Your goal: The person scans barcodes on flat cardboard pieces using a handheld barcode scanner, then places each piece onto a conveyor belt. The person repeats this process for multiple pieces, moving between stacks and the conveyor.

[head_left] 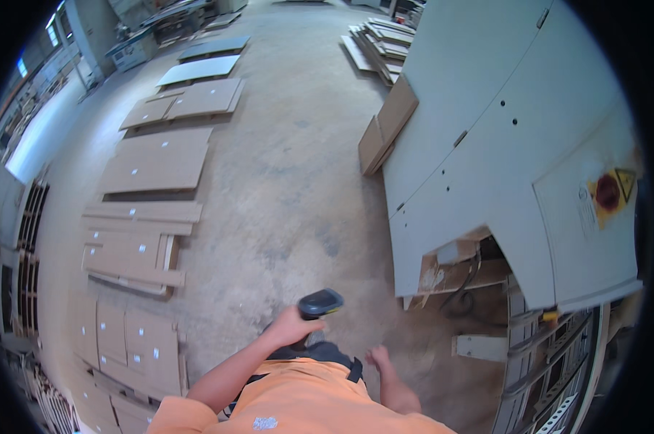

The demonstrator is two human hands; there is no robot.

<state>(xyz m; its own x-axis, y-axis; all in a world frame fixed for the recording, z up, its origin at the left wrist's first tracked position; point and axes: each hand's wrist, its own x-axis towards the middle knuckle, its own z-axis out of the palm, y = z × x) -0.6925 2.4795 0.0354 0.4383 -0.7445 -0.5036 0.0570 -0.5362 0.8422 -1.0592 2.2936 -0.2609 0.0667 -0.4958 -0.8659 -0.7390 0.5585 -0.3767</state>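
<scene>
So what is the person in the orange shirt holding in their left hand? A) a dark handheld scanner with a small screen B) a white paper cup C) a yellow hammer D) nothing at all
A: the left hand is wrapped around the grip of a dark handheld scanner with a small screen, while the right hand hangs open and holds nothing above the grey concrete floor.

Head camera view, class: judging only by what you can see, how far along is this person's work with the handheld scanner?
Looks done: many brown boards lie in rows on the concrete floor, most showing small white labels. In hand: the left hand grips a dark handheld scanner, pointing at nothing nearby; the right hand hangs empty. Left: which boards are scanned cannot be told; the far stacks show no labels.
</scene>
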